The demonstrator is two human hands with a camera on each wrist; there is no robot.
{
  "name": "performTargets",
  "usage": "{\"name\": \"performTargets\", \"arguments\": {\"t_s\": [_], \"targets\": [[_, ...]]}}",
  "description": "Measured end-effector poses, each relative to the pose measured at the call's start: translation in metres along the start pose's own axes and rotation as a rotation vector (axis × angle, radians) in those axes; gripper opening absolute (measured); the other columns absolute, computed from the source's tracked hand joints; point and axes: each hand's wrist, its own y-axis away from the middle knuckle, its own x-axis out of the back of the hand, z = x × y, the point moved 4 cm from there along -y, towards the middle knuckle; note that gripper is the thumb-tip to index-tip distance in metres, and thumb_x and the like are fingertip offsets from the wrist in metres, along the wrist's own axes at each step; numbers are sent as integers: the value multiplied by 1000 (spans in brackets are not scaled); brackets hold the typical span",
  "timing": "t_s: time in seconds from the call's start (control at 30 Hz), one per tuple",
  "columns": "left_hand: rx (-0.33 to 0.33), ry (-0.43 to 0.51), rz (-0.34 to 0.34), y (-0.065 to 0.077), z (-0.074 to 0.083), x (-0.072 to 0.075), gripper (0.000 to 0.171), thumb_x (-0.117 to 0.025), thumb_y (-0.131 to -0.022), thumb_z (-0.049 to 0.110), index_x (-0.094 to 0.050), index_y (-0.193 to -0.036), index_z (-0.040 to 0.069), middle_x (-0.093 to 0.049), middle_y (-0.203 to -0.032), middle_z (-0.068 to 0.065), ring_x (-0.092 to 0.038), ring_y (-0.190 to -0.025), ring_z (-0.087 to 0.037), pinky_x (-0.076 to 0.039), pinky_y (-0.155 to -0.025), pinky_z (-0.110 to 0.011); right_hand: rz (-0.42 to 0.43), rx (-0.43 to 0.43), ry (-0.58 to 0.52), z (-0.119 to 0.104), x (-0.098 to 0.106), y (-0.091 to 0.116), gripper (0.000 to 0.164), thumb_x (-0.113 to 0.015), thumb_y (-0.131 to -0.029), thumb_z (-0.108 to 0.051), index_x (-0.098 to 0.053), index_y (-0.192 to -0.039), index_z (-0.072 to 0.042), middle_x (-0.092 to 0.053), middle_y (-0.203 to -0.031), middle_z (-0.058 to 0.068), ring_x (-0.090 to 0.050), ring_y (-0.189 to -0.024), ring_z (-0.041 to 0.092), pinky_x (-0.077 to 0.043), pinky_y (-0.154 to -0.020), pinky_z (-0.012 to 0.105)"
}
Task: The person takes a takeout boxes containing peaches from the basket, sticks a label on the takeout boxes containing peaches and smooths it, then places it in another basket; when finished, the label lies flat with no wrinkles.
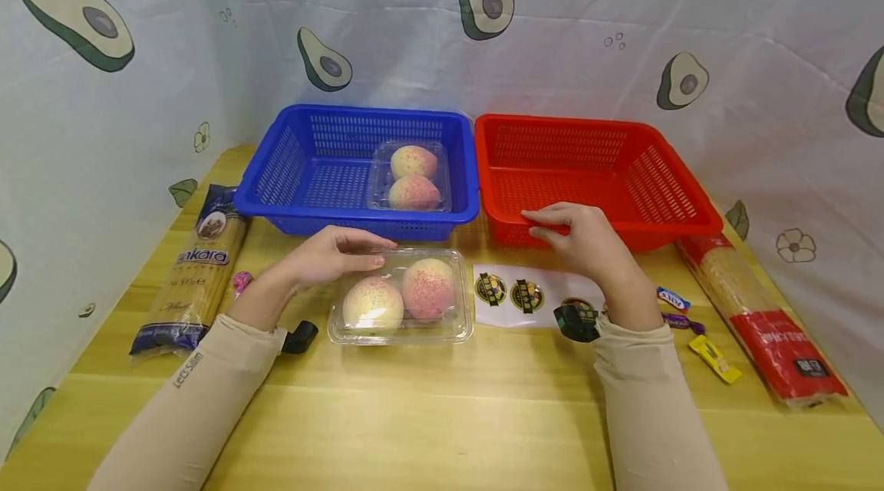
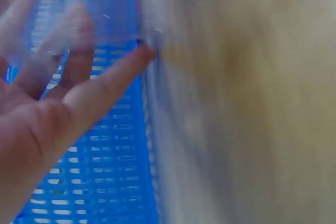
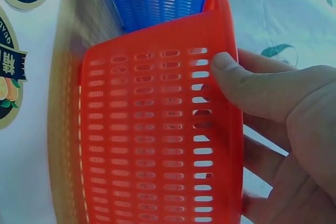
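Note:
A clear plastic box (image 1: 452, 330) with two peach-shaped buns lies in the middle of the wooden table. My left hand (image 1: 337, 253) grips its far left part, thumb toward the lid and fingers at the far side. In the left wrist view, the left hand (image 2: 63, 93) shows partly through blurred clear plastic. My right hand (image 1: 587, 238) pinches the front rim of the red basket (image 1: 663, 234). The right wrist view has the right hand (image 3: 294, 108) with its thumb outside the basket's slotted wall and the other fingers behind the rim.
A blue basket (image 1: 290, 215) holds another box of buns (image 1: 414, 192). Labels lie on a white sheet (image 1: 500, 314). Pasta packs, one blue-ended (image 1: 196, 268) and one red-ended (image 1: 780, 345), flank the table. Wrapped candies (image 1: 714, 359) lie at right, a pink one (image 1: 242, 281) at left.

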Motion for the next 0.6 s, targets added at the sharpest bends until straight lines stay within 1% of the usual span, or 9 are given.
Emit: {"name": "performTargets", "arguments": {"t_s": [0.07,0.13,0.2,0.27,0.33,0.43,0.53,0.6], "targets": [[-15,-82,11,2,3,3,41,-72,-96,21,-66,-133,6,-65,-131,-10,-59,-120,-23,-49,-100,-41,-1,7,14,-1,-1,0,33,-75,-91,-4,-73,-124,-7,-70,-117,18,-62,-111,37,-48,-98,55],[-41,-150,-11,6,7,5,47,-74,-94,27,-64,-137,10,-63,-136,-7,-56,-125,-23,-46,-104,-45,-5,14,26,-4,-1,0,34,-76,-90,-5,-73,-124,-6,-70,-117,18,-62,-112,37,-48,-98,55],[-83,-232,-69,10,12,6,57,-78,-90,32,-60,-141,14,-58,-141,-3,-51,-130,-23,-43,-107,-48,-10,24,30,-7,0,-1,37,-77,-89,-7,-72,-126,-6,-69,-119,18,-61,-114,37,-47,-100,55],[-136,-290,-158,15,14,6,70,-82,-86,35,-54,-146,14,-51,-147,-1,-44,-137,-23,-36,-111,-51,-14,46,24,-13,1,0,40,-79,-88,-9,-71,-127,-5,-69,-121,17,-60,-117,37,-45,-102,55],[-184,-344,-232,19,15,6,83,-86,-81,36,-48,-150,13,-45,-153,-1,-35,-143,-24,-30,-115,-53,-10,83,13,-19,3,1,41,-81,-86,-10,-71,-126,-6,-68,-121,16,-60,-117,36,-45,-102,54],[-212,-369,-304,22,15,5,97,-90,-76,37,-40,-154,10,-36,-158,-5,-25,-147,-28,-22,-117,-57,-9,155,-6,-30,4,4,40,-83,-84,-10,-74,-122,-8,-70,-118,12,-62,-113,32,-48,-99,53],[-201,-373,-320,22,12,4,103,-91,-73,39,-36,-156,11,-31,-161,-5,-21,-149,-29,-21,-117,-58,-38,212,-33,-40,2,7,34,-85,-82,-10,-77,-115,-9,-72,-110,7,-65,-105,27,-52,-93,51],[-193,-357,-323,21,11,4,105,-91,-73,37,-34,-157,12,-29,-162,-4,-20,-149,-27,-20,-117,-57,-89,227,-56,-44,-3,7,30,-86,-82,-11,-78,-111,-10,-73,-107,5,-66,-102,25,-53,-91,50]]}}
